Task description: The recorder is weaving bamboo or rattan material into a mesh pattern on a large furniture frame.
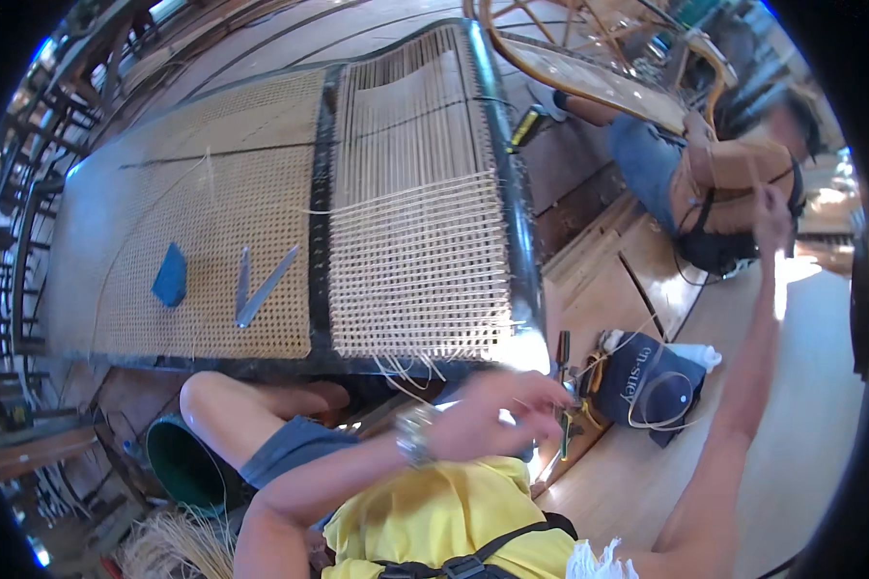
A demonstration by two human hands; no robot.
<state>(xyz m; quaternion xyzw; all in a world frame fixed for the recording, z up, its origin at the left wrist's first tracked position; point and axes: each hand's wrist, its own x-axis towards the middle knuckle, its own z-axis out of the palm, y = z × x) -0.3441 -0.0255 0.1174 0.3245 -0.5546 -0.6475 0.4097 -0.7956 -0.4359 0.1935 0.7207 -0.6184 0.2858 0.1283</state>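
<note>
1. Head view, and front and centre sits the half-woven cane panel (415, 265) in its dark frame (523, 232): lattice on the near part, bare parallel strands farther off.
2. Left hand (502, 415), shiny wristband (413, 434) showing, hangs by the frame's near right corner and blocks some of it; fingers bent, but the blur means I can't tell whether they pinch anything.
3. Right hand (771, 217) stretches far out, overlapping a seated co-worker (686, 198) from this angle; blurred too, no telling how its fingers are set.
4. Over on the finished panel (212, 222), left: a blue wedge (170, 277) beside a V-shaped metal tool (264, 295).
5. Crowded at right: slim tools (567, 422), a dark blue pouch (616, 386), a white bottle (700, 356).
6. Lower left, a green bucket (185, 463) near loose cane (179, 545).
7. Writing? Pale lettering (633, 378) runs across the pouch.
</note>
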